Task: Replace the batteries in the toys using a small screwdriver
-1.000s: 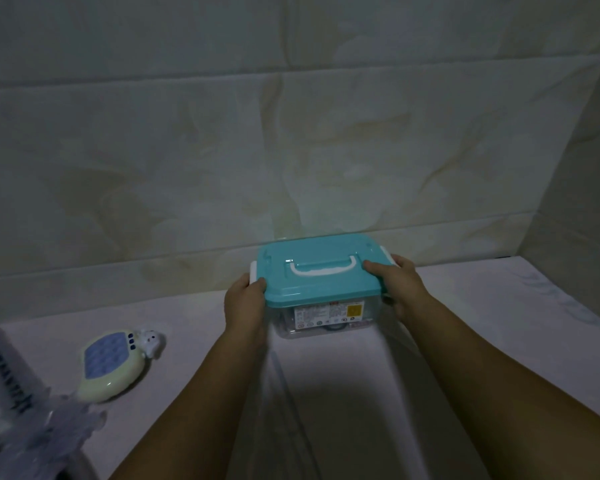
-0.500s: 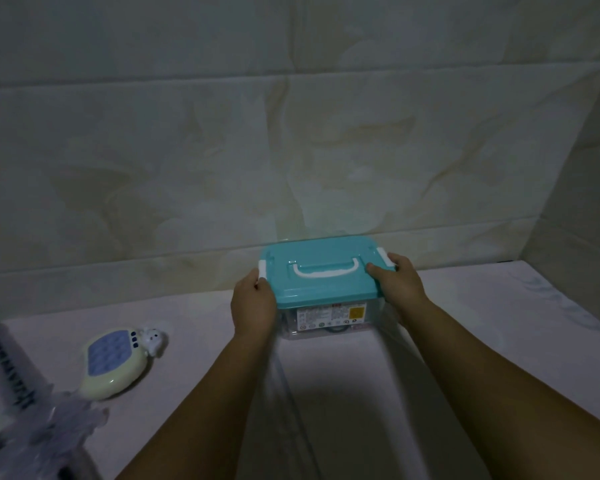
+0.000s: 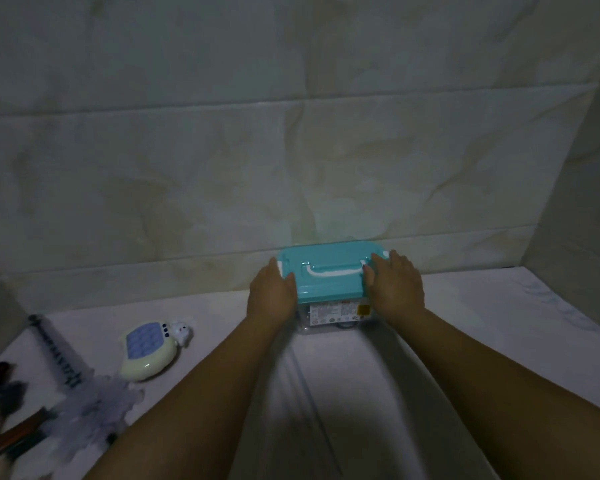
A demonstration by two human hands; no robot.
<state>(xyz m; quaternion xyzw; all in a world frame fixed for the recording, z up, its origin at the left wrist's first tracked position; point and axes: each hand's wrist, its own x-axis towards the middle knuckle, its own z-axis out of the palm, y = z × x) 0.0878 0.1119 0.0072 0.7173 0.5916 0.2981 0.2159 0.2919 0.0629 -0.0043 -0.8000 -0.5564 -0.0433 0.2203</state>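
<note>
Head view: a teal-lidded box (image 3: 329,271) is seen on the desk (image 3: 465,341) against the wall. Its left end is gripped by the left hand (image 3: 272,296), thumb on the lid, while the right hand (image 3: 397,289) has its fingers (image 3: 378,268) laid nearly straight over the right end. The cream push-button toy (image 3: 149,351) lies well apart, leftward. Both end latches are best released together, with the box pressed down.

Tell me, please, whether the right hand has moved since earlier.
Yes: the right hand has slid inward onto the teal lid, its fingers now reaching the white handle.
</note>
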